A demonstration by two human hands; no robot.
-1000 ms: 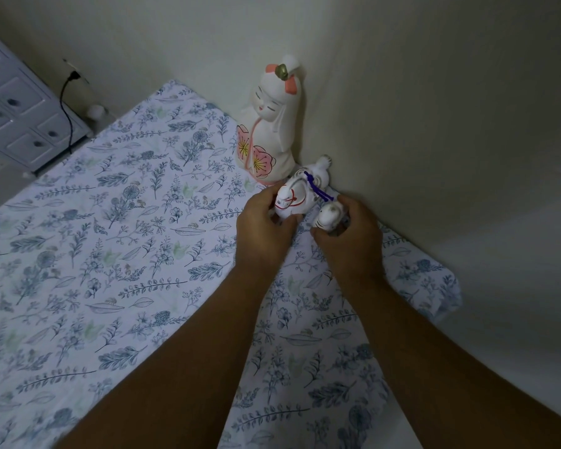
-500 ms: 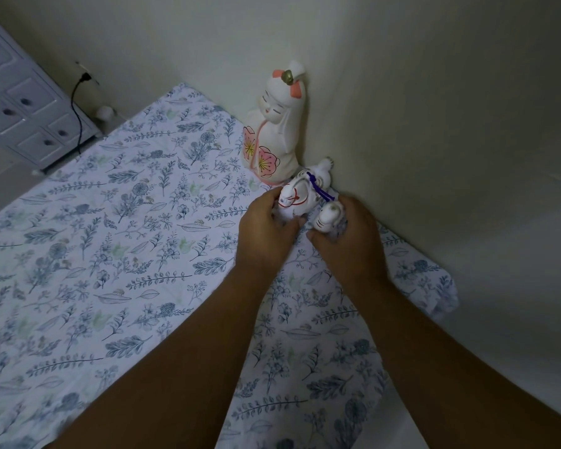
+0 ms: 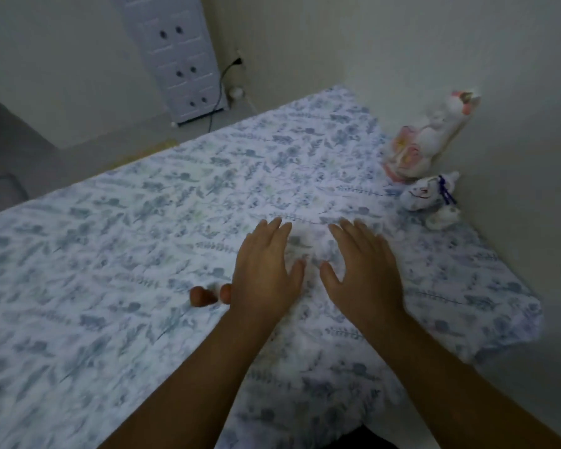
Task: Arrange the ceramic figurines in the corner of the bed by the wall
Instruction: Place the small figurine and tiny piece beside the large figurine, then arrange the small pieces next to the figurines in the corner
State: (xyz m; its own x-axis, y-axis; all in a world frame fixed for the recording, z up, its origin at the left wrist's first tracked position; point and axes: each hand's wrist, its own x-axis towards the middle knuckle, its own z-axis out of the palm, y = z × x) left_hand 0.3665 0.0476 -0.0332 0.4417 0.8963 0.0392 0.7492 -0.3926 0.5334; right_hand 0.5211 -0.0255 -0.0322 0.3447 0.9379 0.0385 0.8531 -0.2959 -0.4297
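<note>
Both hands were empty and spread flat, palms down, over the middle of the bed [image 3: 117,241]. The left hand [image 3: 264,270] had its fingers together and thumb out to the right; the right hand [image 3: 365,273] mirrored it, thumb toward the left one. Whether the palms pressed the sheet or hovered just above it could not be told. The picture was motion-blurred throughout.

The bed carried a white sheet printed with blue-grey leaves and sprigs. Its far right edge met the wall [image 3: 515,76].

Figurines sat at that edge, well apart from the hands, up and to the right. The tall figurine [image 3: 428,140], white with pink flower panels and a pink-and-gold piece on its head, leaned with its top touching the wall. Just in front of it lay the small white figurine [image 3: 429,194], with a dark blue cord around it and thin red lines; it rested beside the wall. A smaller white piece [image 3: 442,218] sat just in front of that one; whether the two were joined or only touching could not be told.

A small reddish-brown object [image 3: 203,296] lay on the sheet just left of the left wrist; too blurred to identify.

Beyond the bed stood a white drawer cabinet [image 3: 175,50], with a dark cable [image 3: 219,89] running from a wall socket down to the floor beside it.
</note>
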